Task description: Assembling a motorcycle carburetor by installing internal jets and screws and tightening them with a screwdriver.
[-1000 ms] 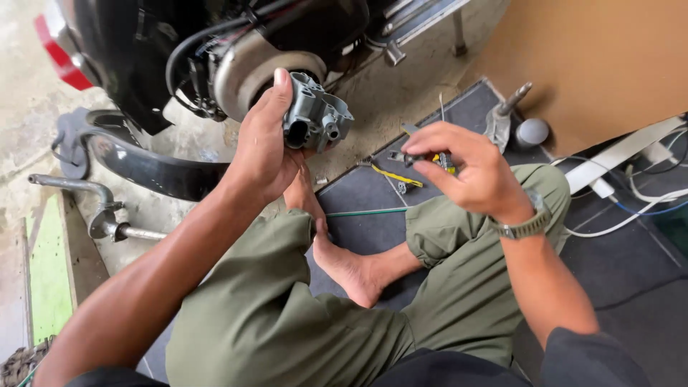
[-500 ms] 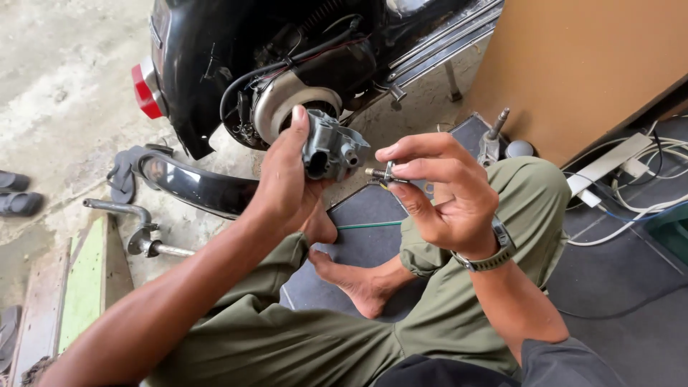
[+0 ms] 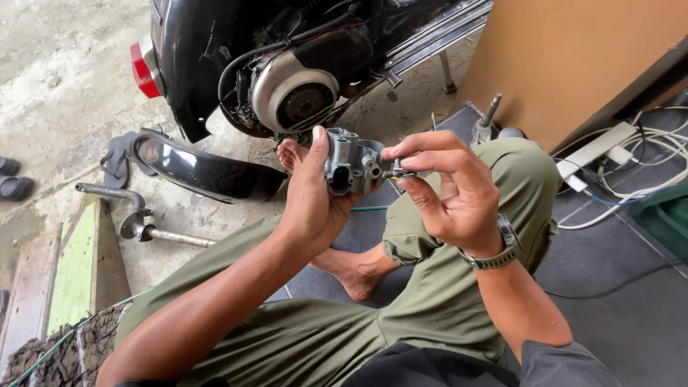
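Note:
My left hand [image 3: 313, 197] grips a grey metal carburettor body [image 3: 351, 168], held up in front of me above my crossed legs. My right hand [image 3: 444, 190], with a watch on its wrist, pinches a small screw-like part [image 3: 398, 173] between thumb and fingers. That part's tip touches the carburettor's right side. Behind the hands stands a black scooter [image 3: 287, 64] with its engine side [image 3: 294, 89] exposed.
A removed black side panel [image 3: 204, 168] lies on the concrete next to a metal pipe [image 3: 136, 215]. A dark mat [image 3: 616, 287] lies under my legs. A power strip and cables [image 3: 616, 154] run along the brown wall at right. Sandals [image 3: 14, 179] sit at far left.
My right hand lifted a small part from the mat and brought it up to the carburettor. The left hand kept its grip while the view shifted right.

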